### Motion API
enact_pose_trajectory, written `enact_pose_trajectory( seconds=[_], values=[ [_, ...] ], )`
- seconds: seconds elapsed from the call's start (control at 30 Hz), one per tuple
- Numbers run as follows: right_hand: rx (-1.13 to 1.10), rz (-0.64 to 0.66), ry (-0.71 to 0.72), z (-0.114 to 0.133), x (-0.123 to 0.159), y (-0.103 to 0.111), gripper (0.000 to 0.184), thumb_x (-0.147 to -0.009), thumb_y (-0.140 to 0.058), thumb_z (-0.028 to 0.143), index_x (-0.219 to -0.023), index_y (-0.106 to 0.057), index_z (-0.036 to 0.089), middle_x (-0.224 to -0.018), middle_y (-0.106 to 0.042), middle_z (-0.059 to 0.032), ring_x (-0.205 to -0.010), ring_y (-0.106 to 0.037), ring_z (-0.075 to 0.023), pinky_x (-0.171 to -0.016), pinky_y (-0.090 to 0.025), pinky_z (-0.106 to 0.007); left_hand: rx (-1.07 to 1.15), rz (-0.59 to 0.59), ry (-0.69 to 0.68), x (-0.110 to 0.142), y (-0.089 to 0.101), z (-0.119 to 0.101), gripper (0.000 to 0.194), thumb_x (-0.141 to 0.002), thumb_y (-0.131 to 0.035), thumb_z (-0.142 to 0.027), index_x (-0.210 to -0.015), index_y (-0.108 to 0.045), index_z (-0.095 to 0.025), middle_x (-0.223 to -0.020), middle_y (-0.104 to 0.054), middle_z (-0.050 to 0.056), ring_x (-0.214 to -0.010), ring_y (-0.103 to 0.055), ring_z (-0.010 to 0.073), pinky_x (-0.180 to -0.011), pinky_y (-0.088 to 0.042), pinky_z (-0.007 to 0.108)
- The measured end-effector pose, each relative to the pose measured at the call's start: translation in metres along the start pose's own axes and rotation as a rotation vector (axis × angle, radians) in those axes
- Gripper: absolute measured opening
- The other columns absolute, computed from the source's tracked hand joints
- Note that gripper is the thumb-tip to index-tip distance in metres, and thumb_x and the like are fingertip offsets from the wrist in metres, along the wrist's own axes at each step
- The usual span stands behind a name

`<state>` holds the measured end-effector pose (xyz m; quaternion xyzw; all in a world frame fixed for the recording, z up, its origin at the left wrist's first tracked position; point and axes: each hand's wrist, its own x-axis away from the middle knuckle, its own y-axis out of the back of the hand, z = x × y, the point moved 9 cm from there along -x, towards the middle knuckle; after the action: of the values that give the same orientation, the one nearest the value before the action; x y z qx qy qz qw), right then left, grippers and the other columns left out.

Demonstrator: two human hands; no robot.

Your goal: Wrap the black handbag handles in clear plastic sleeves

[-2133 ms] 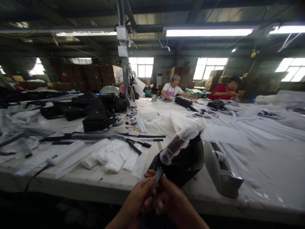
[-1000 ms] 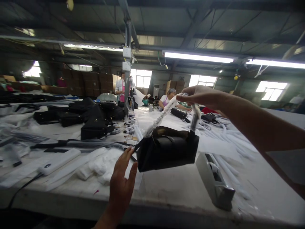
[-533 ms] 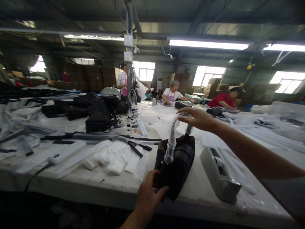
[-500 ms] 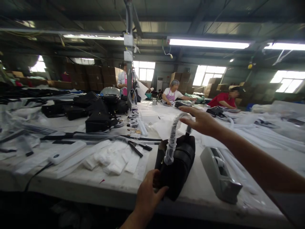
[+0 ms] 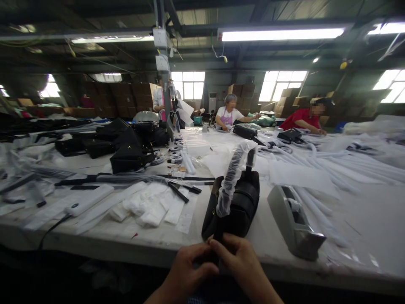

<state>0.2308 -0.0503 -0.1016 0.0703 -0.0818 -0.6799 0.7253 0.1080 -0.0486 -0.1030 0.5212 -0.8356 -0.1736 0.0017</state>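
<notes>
Black, boxy and leather-like, a handbag with gold-coloured metal fittings (image 5: 248,202) stands upright near the front edge of the white-topped table (image 5: 363,232), straight ahead of the hands. Its long axis runs away from the person, the far end leaning slightly to the right, so one narrow end faces the fingers. Over it arches a handle wrapped in wrinkled clear plastic (image 5: 230,181).

Both hands are at that near end: the left hand (image 5: 186,268) comes in from the left, thumb and fingers curled; the right hand (image 5: 245,261) has its fingertips bunched beside the left's, and its fingers lie a little nearer the bag. The fingertips nearly meet over something dark, but whether they pinch it, and what it is, I cannot tell.

Just right of the bag, apart from it, sits a grey tape dispenser (image 5: 295,228); to the left lies a loose heap of thin white wrapping pieces (image 5: 147,207).
</notes>
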Motion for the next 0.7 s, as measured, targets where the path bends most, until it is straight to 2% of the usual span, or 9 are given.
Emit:
enact_pose_trajectory(
  seconds=[0.07, 0.1, 0.17, 0.27, 0.37, 0.43, 0.5, 0.63, 0.7],
  values=[
    [-0.021, -0.024, -0.049, -0.004, -0.002, 0.0, 0.041, -0.08, -0.067, 0.052, -0.068, -0.071, 0.013, -0.052, -0.055, 0.0015, -0.05, -0.048, -0.0112, -0.047, -0.035, -0.021, -0.106, 0.004, 0.024, -0.01, 0.017, 0.008, 0.039, -0.094, -0.048, -0.043, -0.079, -0.073, -0.017, -0.073, -0.072, 0.004, -0.072, -0.066, 0.0182, -0.07, -0.049, 0.025],
    [-0.038, -0.023, -0.064, -0.006, -0.002, -0.001, 0.043, -0.08, -0.067, 0.054, -0.066, -0.07, 0.013, -0.049, -0.049, 0.0032, -0.046, -0.043, -0.0095, -0.045, -0.031, -0.021, -0.204, -0.064, 0.072, -0.017, 0.033, 0.016, 0.04, -0.096, -0.043, -0.043, -0.083, -0.072, -0.018, -0.076, -0.072, 0.004, -0.073, -0.067, 0.0182, -0.069, -0.05, 0.025],
    [-0.075, -0.013, -0.068, -0.009, -0.003, -0.004, 0.045, -0.08, -0.066, 0.056, -0.07, -0.071, 0.012, -0.048, -0.044, 0.0047, -0.045, -0.04, -0.0082, -0.044, -0.028, -0.021, -0.533, -0.239, 0.149, -0.035, 0.068, 0.029, 0.03, -0.093, -0.049, -0.041, -0.096, -0.07, -0.02, -0.092, -0.073, 0.005, -0.083, -0.067, 0.0186, -0.07, -0.05, 0.024],
    [-0.08, -0.01, -0.054, -0.011, -0.003, -0.006, 0.048, -0.081, -0.064, 0.058, -0.076, -0.073, 0.011, -0.047, -0.044, 0.0049, -0.045, -0.039, -0.0078, -0.045, -0.027, -0.021, -0.685, -0.323, 0.201, -0.062, 0.093, 0.047, 0.026, -0.088, -0.058, -0.037, -0.103, -0.067, -0.018, -0.102, -0.071, 0.009, -0.089, -0.066, 0.0219, -0.079, -0.047, 0.03],
    [-0.087, -0.012, -0.049, -0.012, -0.004, -0.007, 0.046, -0.082, -0.063, 0.057, -0.078, -0.075, 0.012, -0.048, -0.043, 0.0052, -0.044, -0.039, -0.0075, -0.045, -0.027, -0.021, -0.729, -0.325, 0.236, -0.079, 0.098, 0.062, 0.019, -0.078, -0.07, -0.032, -0.091, -0.069, -0.018, -0.093, -0.071, 0.008, -0.087, -0.065, 0.0242, -0.077, -0.045, 0.031],
    [-0.101, -0.004, -0.047, -0.013, -0.004, -0.007, 0.046, -0.082, -0.063, 0.056, -0.079, -0.075, 0.012, -0.048, -0.044, 0.0052, -0.044, -0.04, -0.0076, -0.045, -0.027, -0.021, -0.719, -0.322, 0.241, -0.082, 0.099, 0.067, 0.009, -0.077, -0.07, -0.027, -0.08, -0.069, -0.019, -0.084, -0.071, 0.005, -0.083, -0.065, 0.0232, -0.075, -0.045, 0.03],
    [-0.11, 0.004, -0.047, -0.014, -0.004, -0.008, 0.046, -0.082, -0.063, 0.057, -0.078, -0.074, 0.012, -0.048, -0.044, 0.0051, -0.044, -0.041, -0.008, -0.045, -0.027, -0.021, -0.674, -0.333, 0.226, -0.081, 0.1, 0.066, 0.007, -0.078, -0.068, -0.026, -0.074, -0.07, -0.02, -0.079, -0.07, 0.004, -0.082, -0.065, 0.0229, -0.077, -0.045, 0.031],
    [-0.141, 0.002, -0.055, -0.016, -0.004, -0.01, 0.048, -0.081, -0.063, 0.059, -0.076, -0.073, 0.013, -0.046, -0.045, 0.0052, -0.043, -0.041, -0.0085, -0.045, -0.028, -0.021, -0.49, -0.402, 0.154, -0.071, 0.105, 0.053, 0.017, -0.083, -0.063, -0.034, -0.084, -0.073, -0.021, -0.095, -0.072, 0.007, -0.102, -0.062, 0.0255, -0.094, -0.043, 0.036],
    [-0.15, -0.015, -0.046, -0.013, -0.004, -0.01, 0.048, -0.081, -0.063, 0.059, -0.071, -0.071, 0.013, -0.044, -0.046, 0.0049, -0.043, -0.042, -0.0088, -0.046, -0.03, -0.021, -0.351, -0.418, 0.14, -0.064, 0.107, 0.048, 0.026, -0.085, -0.06, -0.041, -0.091, -0.074, -0.02, -0.105, -0.072, 0.008, -0.108, -0.061, 0.0258, -0.097, -0.044, 0.036]
  ],
)
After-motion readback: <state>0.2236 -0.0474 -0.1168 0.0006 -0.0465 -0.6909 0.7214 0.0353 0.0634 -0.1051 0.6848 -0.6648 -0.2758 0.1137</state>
